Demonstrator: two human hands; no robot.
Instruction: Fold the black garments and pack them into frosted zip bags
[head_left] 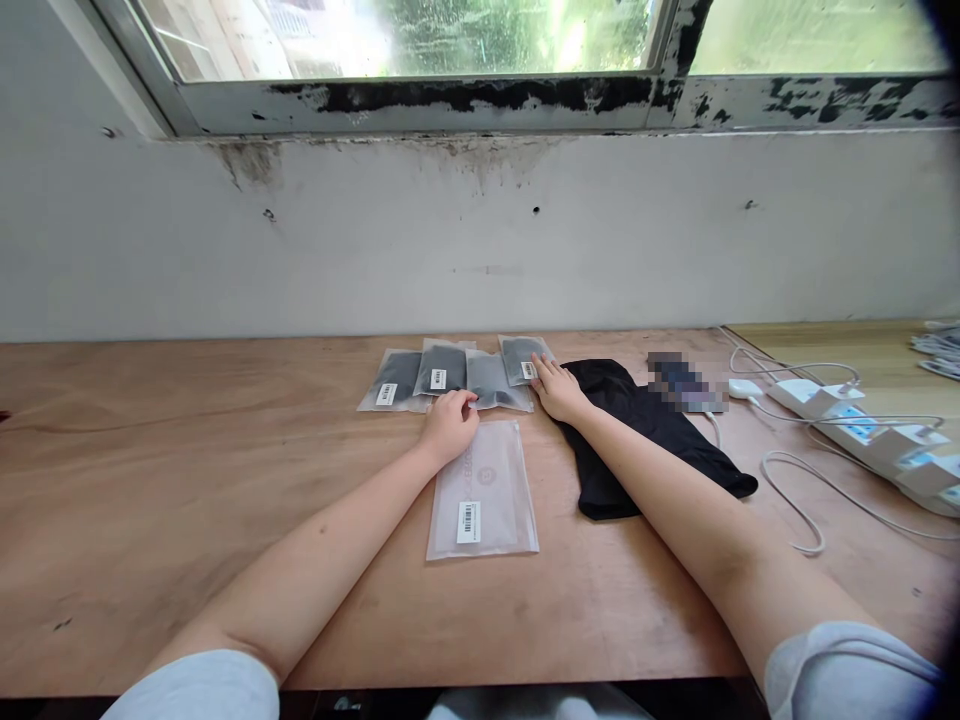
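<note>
Several frosted plastic bags with dark contents lie in an overlapping row near the back of the table: a left bag (401, 372), a second bag (442, 362), a third bag (499, 378) and a right bag (517, 355). My left hand (450, 425) is closed, its fingertips at the third bag's lower left corner. My right hand (561, 390) lies with fingers outstretched on the right bag. Nearer to me is a flat clear bag (499, 500) with a barcode label, its upper left edge under my left hand. Black folded cloth (607, 470) lies beneath my right forearm.
A phone (679, 382), blurred out, lies beyond the cloth on the wooden table (187, 480). At the right are a white power strip (885, 445) with chargers and loose white cables (784, 500). A wall (375, 270) and window stand behind.
</note>
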